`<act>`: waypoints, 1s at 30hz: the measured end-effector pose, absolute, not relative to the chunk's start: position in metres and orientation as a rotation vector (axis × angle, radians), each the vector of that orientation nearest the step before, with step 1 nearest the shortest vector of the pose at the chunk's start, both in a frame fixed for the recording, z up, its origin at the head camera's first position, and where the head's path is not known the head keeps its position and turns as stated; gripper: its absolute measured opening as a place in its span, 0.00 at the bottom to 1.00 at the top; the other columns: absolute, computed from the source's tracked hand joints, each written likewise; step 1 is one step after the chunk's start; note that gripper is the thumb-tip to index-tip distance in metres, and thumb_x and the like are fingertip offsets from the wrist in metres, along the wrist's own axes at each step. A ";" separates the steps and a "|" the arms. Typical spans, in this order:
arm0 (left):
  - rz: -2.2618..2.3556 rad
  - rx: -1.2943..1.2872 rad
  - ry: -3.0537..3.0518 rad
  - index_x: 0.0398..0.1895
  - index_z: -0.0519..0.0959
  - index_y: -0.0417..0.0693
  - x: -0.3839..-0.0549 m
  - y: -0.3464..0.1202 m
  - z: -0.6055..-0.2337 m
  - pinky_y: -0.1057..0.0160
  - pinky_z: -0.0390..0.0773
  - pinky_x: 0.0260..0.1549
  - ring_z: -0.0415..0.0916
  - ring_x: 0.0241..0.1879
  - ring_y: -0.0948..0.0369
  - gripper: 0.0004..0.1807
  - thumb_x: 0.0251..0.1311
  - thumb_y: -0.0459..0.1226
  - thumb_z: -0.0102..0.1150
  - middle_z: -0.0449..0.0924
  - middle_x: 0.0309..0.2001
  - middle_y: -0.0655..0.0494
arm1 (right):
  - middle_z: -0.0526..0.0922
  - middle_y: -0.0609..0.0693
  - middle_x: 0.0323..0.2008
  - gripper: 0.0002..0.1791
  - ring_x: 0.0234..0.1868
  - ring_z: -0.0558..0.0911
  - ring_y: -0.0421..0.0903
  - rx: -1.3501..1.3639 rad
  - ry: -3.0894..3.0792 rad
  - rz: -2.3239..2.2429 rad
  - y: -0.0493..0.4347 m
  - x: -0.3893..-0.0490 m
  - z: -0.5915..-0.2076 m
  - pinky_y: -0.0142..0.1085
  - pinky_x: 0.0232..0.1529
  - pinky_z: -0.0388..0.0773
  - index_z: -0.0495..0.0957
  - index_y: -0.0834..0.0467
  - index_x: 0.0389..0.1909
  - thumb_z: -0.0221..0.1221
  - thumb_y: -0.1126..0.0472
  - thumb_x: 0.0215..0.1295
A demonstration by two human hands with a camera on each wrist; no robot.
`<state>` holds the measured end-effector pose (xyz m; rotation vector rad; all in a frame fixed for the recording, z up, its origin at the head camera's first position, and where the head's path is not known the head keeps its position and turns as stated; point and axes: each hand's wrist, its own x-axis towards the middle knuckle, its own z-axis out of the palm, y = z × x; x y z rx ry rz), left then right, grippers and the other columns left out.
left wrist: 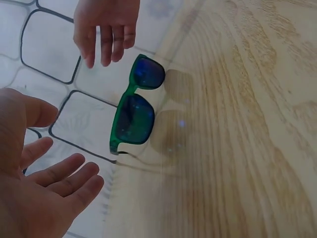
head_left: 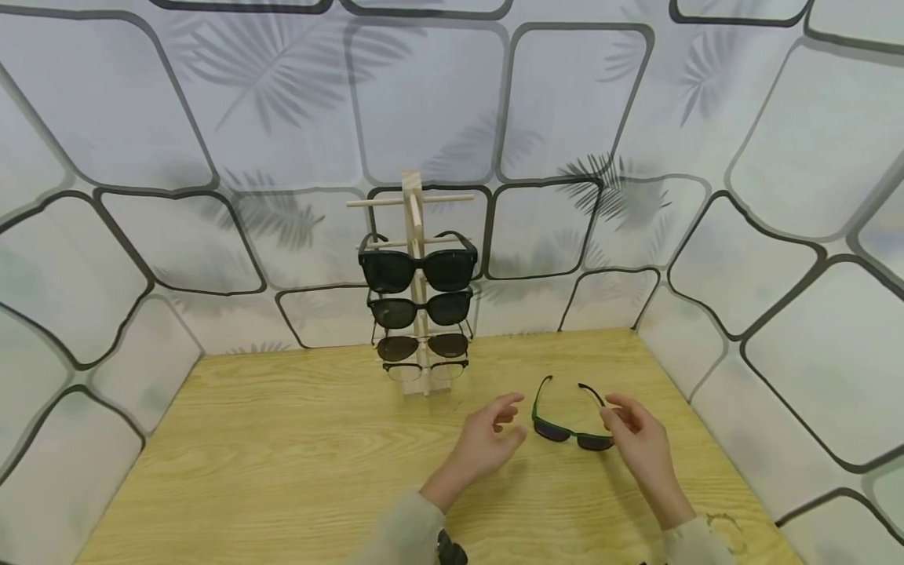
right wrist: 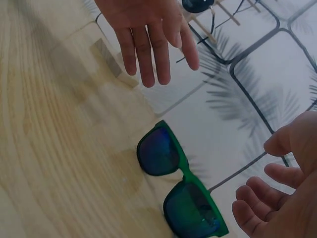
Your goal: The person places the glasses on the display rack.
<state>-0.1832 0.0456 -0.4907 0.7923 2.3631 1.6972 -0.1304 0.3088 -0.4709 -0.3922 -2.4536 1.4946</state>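
Observation:
Green-framed sunglasses (head_left: 554, 431) with dark lenses rest on the wooden table, their arms unfolded and pointing toward the back. My left hand (head_left: 487, 441) hovers just left of them, thumb and fingers apart, with nothing in it. On the other side, my right hand (head_left: 643, 449) is beside the right hinge, overlapping it in the head view. The left wrist view shows a gap between that hand's relaxed fingers (left wrist: 105, 47) and the sunglasses. Bluish-green reflections cover the lenses (right wrist: 159, 151) in the right wrist view.
A wooden eyewear stand (head_left: 412, 184) stands behind, left of the hands. It carries large black sunglasses (head_left: 450, 271), a second black pair (head_left: 394, 313), dark-lensed glasses (head_left: 398, 348) and clear half-rim glasses (head_left: 404, 373). Patterned walls (head_left: 812, 353) enclose the table (head_left: 282, 455).

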 end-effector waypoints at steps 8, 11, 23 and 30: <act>1.619 0.733 2.373 0.79 0.69 0.51 -0.185 0.063 -0.495 0.43 0.82 0.61 0.77 0.66 0.40 0.30 0.75 0.41 0.59 0.76 0.68 0.35 | 0.85 0.60 0.54 0.22 0.38 0.80 0.27 -0.507 -2.408 1.469 0.315 -0.125 -0.481 0.29 0.38 0.84 0.78 0.62 0.66 0.59 0.55 0.79; 1.579 0.749 2.402 0.79 0.67 0.49 -0.186 0.069 -0.497 0.41 0.82 0.60 0.77 0.67 0.39 0.31 0.76 0.42 0.59 0.76 0.69 0.34 | 0.84 0.60 0.54 0.23 0.38 0.80 0.27 -0.540 -2.410 1.471 0.318 -0.124 -0.485 0.29 0.37 0.83 0.77 0.64 0.66 0.59 0.55 0.79; 1.474 0.763 2.460 0.79 0.67 0.46 -0.190 0.084 -0.508 0.44 0.82 0.62 0.78 0.67 0.42 0.33 0.74 0.43 0.60 0.77 0.69 0.38 | 0.85 0.60 0.54 0.22 0.36 0.80 0.30 -0.619 -2.427 1.508 0.321 -0.121 -0.495 0.28 0.34 0.81 0.76 0.67 0.66 0.59 0.59 0.78; 1.479 0.784 2.452 0.78 0.68 0.44 -0.191 0.087 -0.513 0.48 0.82 0.63 0.79 0.67 0.41 0.32 0.73 0.41 0.60 0.77 0.69 0.35 | 0.86 0.54 0.48 0.23 0.37 0.80 0.35 -0.667 -2.507 1.526 0.323 -0.121 -0.501 0.27 0.34 0.78 0.75 0.65 0.68 0.58 0.59 0.79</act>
